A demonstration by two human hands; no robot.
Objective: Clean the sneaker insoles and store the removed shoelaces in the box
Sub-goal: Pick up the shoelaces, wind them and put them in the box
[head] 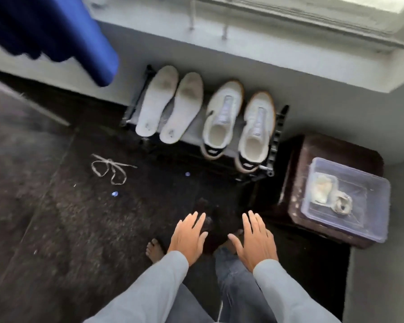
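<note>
Right now the person stands over the shoe rack [276, 134] with both hands held out low, palms down. The left hand [189, 236] and right hand [254, 241] are near each other, fingers straight and slightly spread, holding nothing.

On the rack's left half lie the first insole [158, 101] and the second insole [182, 108], side by side and touching along their edges, heels toward the person. Both are pale grey-white, with darker, grubby shading at the toe ends and a small mark near each heel. To their right sit the left sneaker [222, 117] and the right sneaker [254, 131], white with tan gum soles and dark heel tabs, no laces in them, tongues showing.

One loose shoelace [110, 166] lies in untidy loops on the dark carpet [79, 229], well apart from the rack on its left. A coiled shoelace [342, 203] is in the clear plastic box [369, 220], just beside a pale cloth [322, 188]. The box rests on a dark brown stool [313, 155] just right of the rack.

The carpet is flecked with pale bits. A blue curtain [56, 31] hangs at the upper left, a white window ledge [289, 43] runs along the wall, and a bare foot [154, 249] shows below the left hand.
</note>
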